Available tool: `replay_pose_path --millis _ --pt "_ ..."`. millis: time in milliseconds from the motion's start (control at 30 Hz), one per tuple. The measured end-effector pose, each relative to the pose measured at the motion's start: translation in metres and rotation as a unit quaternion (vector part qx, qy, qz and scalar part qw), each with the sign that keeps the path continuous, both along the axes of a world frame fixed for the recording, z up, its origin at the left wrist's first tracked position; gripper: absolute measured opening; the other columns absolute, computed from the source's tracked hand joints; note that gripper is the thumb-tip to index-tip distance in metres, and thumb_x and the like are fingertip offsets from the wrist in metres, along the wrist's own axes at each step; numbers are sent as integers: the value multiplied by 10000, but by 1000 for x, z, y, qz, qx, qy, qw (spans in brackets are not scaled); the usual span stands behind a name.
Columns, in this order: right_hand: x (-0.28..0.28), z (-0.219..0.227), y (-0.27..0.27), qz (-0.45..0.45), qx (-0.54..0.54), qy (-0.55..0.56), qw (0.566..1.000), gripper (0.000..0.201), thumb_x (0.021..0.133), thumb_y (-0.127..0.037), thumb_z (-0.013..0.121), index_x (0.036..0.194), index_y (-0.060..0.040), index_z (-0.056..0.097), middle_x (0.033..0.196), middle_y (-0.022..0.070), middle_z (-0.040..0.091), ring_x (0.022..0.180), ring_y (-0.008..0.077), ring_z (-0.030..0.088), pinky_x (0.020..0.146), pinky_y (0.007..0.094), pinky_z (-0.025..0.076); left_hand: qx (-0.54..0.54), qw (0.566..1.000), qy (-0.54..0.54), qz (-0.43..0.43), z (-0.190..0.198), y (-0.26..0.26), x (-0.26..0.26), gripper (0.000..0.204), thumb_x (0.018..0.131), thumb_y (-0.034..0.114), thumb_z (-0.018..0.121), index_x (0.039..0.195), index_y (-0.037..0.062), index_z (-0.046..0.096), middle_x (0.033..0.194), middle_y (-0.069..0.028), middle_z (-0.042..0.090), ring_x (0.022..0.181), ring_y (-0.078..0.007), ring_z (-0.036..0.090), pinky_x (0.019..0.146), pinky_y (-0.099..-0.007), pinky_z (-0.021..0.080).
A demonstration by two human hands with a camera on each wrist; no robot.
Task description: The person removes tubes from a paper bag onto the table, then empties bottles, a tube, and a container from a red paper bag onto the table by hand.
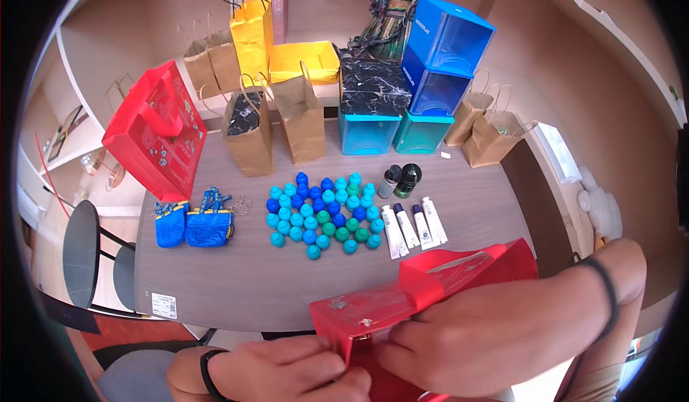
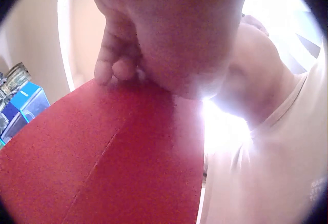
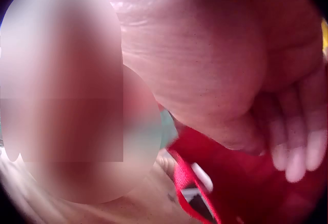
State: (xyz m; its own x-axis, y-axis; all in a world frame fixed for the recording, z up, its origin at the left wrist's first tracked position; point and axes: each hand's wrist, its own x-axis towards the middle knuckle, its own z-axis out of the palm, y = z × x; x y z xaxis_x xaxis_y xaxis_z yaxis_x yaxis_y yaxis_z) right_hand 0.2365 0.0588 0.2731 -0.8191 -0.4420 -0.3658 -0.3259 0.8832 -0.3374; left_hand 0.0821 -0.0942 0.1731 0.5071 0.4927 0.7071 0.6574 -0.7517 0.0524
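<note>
- Now the left hand (image 1: pixel 287 370) is pinching the red bag (image 1: pixel 380 301) at the table's (image 1: pixel 244 287) near edge
- Right hand (image 1: pixel 488 337) is resting at its opening, fingers (image 3: pixel 296 162) extended

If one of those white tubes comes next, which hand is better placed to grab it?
Probably the right hand: in the head view it is nearer the white tubes, just across the near red bag. The left hand is farther off, gripping that bag's edge.

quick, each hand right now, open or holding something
Left hand: holding the edge of the near red bag.
Right hand: at the same bag's opening; grip cannot be told.
</note>
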Motion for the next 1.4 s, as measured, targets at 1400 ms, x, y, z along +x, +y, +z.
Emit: replay_pose_path --millis 1400 --pt "74 -138 193 -519 49 158 838 481 853 -155 667 1294 -16 536 1169 176 621 1062 311 627 922 391 516 -55 997 -11 50 -4 -18 -10 139 619 135 668 716 64 598 829 -81 577 636 -210 517 492 -318 455"
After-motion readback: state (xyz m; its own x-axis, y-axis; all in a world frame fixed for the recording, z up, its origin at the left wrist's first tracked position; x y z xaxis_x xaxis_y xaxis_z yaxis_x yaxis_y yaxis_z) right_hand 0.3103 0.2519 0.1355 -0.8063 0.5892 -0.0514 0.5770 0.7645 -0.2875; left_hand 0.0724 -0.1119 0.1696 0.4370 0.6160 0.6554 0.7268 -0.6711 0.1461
